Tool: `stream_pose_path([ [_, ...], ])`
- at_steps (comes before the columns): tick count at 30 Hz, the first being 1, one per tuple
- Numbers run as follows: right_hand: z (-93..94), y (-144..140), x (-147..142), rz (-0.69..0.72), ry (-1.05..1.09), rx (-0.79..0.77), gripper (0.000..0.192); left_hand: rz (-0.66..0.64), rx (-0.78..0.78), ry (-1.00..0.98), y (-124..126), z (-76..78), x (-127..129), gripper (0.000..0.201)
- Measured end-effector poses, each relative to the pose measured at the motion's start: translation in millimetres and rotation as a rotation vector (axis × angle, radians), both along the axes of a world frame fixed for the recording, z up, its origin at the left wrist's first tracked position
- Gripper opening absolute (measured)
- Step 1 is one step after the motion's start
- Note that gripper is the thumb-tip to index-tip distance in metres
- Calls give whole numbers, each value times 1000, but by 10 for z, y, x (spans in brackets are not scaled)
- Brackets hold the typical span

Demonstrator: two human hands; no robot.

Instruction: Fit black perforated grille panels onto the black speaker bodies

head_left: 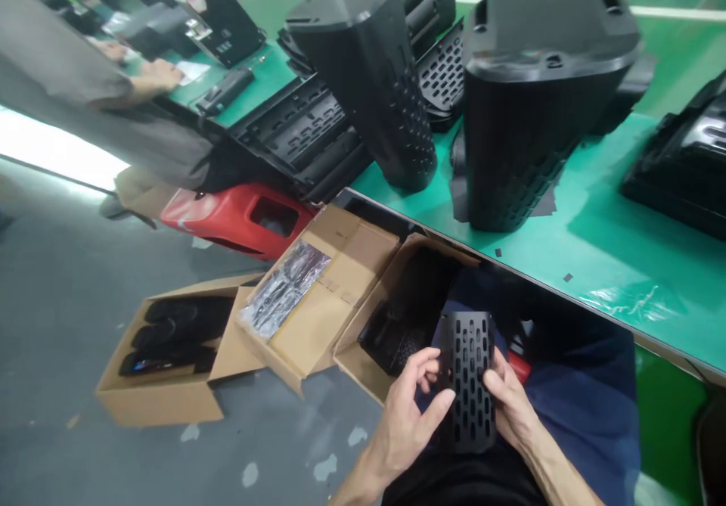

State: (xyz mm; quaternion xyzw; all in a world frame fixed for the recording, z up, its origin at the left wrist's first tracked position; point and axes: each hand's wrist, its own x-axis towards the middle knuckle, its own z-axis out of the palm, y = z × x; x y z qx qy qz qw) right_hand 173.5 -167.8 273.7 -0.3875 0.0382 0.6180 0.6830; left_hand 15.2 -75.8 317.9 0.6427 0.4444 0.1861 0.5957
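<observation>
A black perforated cover (pixel 468 385) with rows of slots is held upright over my lap. My right hand (pixel 507 400) grips its right edge, thumb on the front and the other fingers hidden behind. At the left edge, my left hand (pixel 411 408) has its thumb against the cover and its fingers bent toward the side. Left of the hands stands an open cardboard box (pixel 363 355) with black perforated parts (pixel 391 336) inside.
Tall black housings (pixel 374 75) (pixel 522 113) stand on the green table (pixel 612 256). Another open box (pixel 159 404) on the floor contains black parts. A red shell (pixel 238 215) lies beyond the boxes. A co-worker's arm (pixel 136 86) reaches over the table at the upper left.
</observation>
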Motion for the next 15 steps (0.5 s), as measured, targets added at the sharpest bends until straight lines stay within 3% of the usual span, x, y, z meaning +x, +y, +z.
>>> stream_pose_path([
  [2,29,-13,7,-4,-5,7,60,20,64,19,11,4,32,44],
  [4,45,-42,22,-4,19,7,58,120,-7,-34,32,-44,93,43],
  [7,38,-121,59,-21,61,-17,55,231,-376,-181,66,-120,244,46],
  [10,7,-224,102,-43,59,-41,50,152,-753,-290,60,-122,431,46],
  [12,-12,-300,120,-50,50,-37,52,129,-844,-316,25,-110,544,45],
  [15,-26,-435,114,-122,45,-53,56,122,-848,-303,-46,-142,675,44],
])
